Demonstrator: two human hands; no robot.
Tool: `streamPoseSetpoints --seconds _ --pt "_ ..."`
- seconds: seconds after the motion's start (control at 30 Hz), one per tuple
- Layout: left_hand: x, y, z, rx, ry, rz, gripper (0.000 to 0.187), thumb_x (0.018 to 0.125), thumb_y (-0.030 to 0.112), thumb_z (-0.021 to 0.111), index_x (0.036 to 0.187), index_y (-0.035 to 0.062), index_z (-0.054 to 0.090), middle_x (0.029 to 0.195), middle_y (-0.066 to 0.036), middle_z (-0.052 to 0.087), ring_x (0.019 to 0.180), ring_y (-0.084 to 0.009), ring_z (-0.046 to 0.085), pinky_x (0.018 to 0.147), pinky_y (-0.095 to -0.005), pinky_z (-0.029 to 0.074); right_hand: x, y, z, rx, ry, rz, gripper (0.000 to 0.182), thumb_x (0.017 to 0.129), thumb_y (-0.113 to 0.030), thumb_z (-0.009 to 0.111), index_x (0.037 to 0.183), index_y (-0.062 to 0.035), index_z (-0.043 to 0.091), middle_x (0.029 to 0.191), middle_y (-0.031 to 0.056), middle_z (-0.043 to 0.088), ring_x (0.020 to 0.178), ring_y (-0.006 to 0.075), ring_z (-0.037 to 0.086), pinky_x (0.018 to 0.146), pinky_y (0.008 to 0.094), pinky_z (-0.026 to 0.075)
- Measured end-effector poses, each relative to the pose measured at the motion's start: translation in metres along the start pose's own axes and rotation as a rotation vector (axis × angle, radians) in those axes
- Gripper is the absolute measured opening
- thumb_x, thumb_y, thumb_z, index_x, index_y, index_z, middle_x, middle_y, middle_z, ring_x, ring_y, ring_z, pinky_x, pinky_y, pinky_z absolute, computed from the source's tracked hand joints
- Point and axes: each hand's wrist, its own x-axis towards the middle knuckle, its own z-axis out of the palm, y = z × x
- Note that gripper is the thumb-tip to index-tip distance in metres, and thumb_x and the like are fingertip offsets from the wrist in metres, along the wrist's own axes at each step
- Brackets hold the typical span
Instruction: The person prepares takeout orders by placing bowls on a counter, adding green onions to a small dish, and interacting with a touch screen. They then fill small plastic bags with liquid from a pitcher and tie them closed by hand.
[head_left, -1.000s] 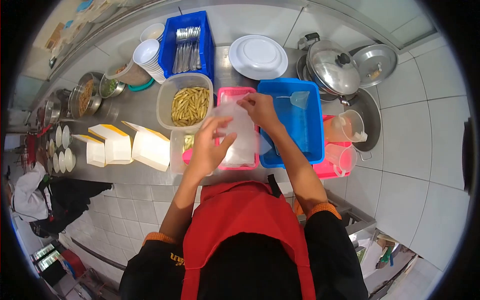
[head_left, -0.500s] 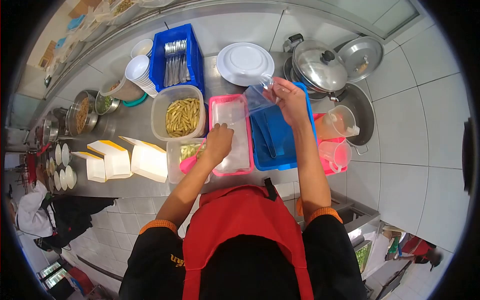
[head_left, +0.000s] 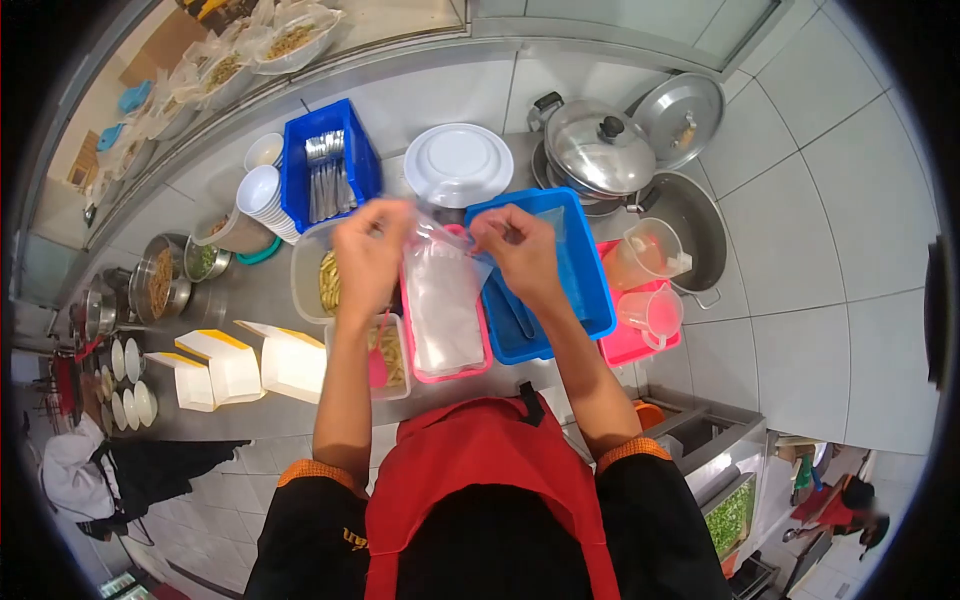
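A clear plastic bag (head_left: pixel 432 230) is stretched between my two hands, above the far end of a pink tray (head_left: pixel 487 368). My left hand (head_left: pixel 372 255) pinches its left side, over a tub of green chillies (head_left: pixel 329 282). My right hand (head_left: pixel 522 252) is closed on its right side, above the near-left part of a blue tray (head_left: pixel 596 290). A stack of clear plastic bags (head_left: pixel 445 320) lies in the pink tray. Tongs (head_left: pixel 520 318) rest in the blue tray, partly hidden by my right forearm. A pink spoon (head_left: pixel 377 366) sits in a smaller tub of pale pieces (head_left: pixel 393 362).
Open paper boxes (head_left: pixel 292 362) stand at the left. Behind are a blue cutlery bin (head_left: pixel 365 165), stacked bowls (head_left: pixel 260 190) and white plates (head_left: pixel 459 160). A lidded pot (head_left: pixel 600 150) and plastic jugs (head_left: pixel 650 250) are at the right. A person (head_left: pixel 75 475) is at far left.
My left hand has moved up from the pink tray and taken hold of the bag. My right hand has come down and left with it. The camera view has shifted.
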Motion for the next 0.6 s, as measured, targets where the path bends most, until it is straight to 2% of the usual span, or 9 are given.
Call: streamPoseSetpoints --seconds 0.03,0.1,0.17,0.23,0.33,0.37,0.43,0.5,0.6 --pt "0.011 -0.003 -0.018 0.062 0.058 0.049 0.015 0.086 0.015 0.070 0.092 0.0017 0.073 0.077 -0.002 0.069 0.070 -0.0065 0.058 0.066 -0.0222 0.043 -0.008 0.006 0.001 0.007 -0.011 0.000 0.010 0.083 -0.003 0.069 0.092 0.0005 0.067 0.080 0.0086 0.065 0.073 0.0182 0.064 0.065 0.0285 0.051" --pt "0.033 0.009 -0.044 0.056 0.186 0.062 0.016 0.087 0.015 0.069 0.094 0.0004 0.072 0.079 -0.002 0.069 0.071 -0.0057 0.058 0.066 -0.0215 0.043 -0.028 0.024 0.007 -0.665 -0.154 -0.331 0.005 0.081 -0.003 0.067 0.084 0.0002 0.065 0.078 0.0137 0.061 0.074 0.0297 0.062 0.068 0.0357 0.051" --pt "0.050 0.031 -0.063 -0.002 0.264 0.036 0.017 0.088 0.014 0.068 0.095 -0.0003 0.072 0.080 -0.003 0.069 0.072 -0.0056 0.058 0.066 -0.0214 0.044 -0.044 0.090 0.012 -0.746 -0.436 -0.380 0.006 0.080 -0.005 0.065 0.082 0.0002 0.064 0.082 0.0188 0.058 0.081 0.0391 0.057 0.076 0.0431 0.048" --pt "0.066 0.046 -0.077 -0.089 0.278 0.095 0.018 0.087 0.014 0.068 0.097 -0.0005 0.071 0.083 -0.004 0.070 0.072 -0.0053 0.058 0.067 -0.0207 0.044 -0.054 0.133 0.016 -0.928 -0.821 -0.233 0.020 0.081 -0.016 0.068 0.093 0.0001 0.066 0.095 0.0211 0.060 0.094 0.0392 0.057 0.086 0.0440 0.047" --pt "0.072 0.063 -0.083 -0.065 0.077 0.134 0.015 0.088 0.013 0.068 0.095 -0.0002 0.071 0.090 -0.006 0.070 0.073 -0.0069 0.057 0.072 -0.0233 0.046 -0.055 0.106 0.023 -0.904 -0.845 -0.145 0.040 0.080 -0.026 0.073 0.109 0.0004 0.065 0.105 0.0235 0.061 0.100 0.0394 0.059 0.090 0.0433 0.046" --pt "0.072 0.068 -0.083 -0.035 -0.031 0.125 0.012 0.086 0.012 0.069 0.090 0.0012 0.073 0.091 -0.007 0.071 0.079 -0.0084 0.059 0.073 -0.0237 0.047 -0.043 0.079 0.026 -0.935 -0.901 -0.012 0.062 0.077 -0.034 0.076 0.126 -0.0004 0.057 0.118 0.0253 0.059 0.111 0.0413 0.055 0.094 0.0439 0.046" --pt "0.068 0.071 -0.079 0.089 -0.119 0.134 0.011 0.083 0.013 0.071 0.088 0.0036 0.073 0.091 -0.008 0.071 0.087 -0.0117 0.062 0.081 -0.0282 0.047 -0.020 0.026 0.024 -0.774 -0.696 0.028 0.059 0.081 -0.030 0.074 0.129 -0.0010 0.055 0.118 0.0223 0.061 0.110 0.0358 0.057 0.090 0.0404 0.048" --pt "0.061 0.074 -0.071 0.201 -0.229 0.143 0.009 0.081 0.014 0.073 0.085 0.0060 0.074 0.090 -0.008 0.071 0.094 -0.0150 0.064 0.088 -0.0327 0.047 -0.001 -0.030 0.028 -0.357 -0.248 -0.010 0.047 0.085 -0.024 0.071 0.123 0.0002 0.058 0.107 0.0163 0.066 0.098 0.0243 0.061 0.084 0.0334 0.049" --pt "0.047 0.081 -0.054 0.607 -0.471 0.397 0.008 0.076 0.017 0.077 0.079 0.0103 0.075 0.087 -0.007 0.071 0.111 -0.0222 0.061 0.104 -0.0444 0.037 0.006 -0.091 0.035 -0.191 -0.101 -0.211 0.037 0.088 -0.020 0.068 0.117 0.0001 0.061 0.094 0.0096 0.068 0.084 0.0156 0.061 0.077 0.0293 0.049"
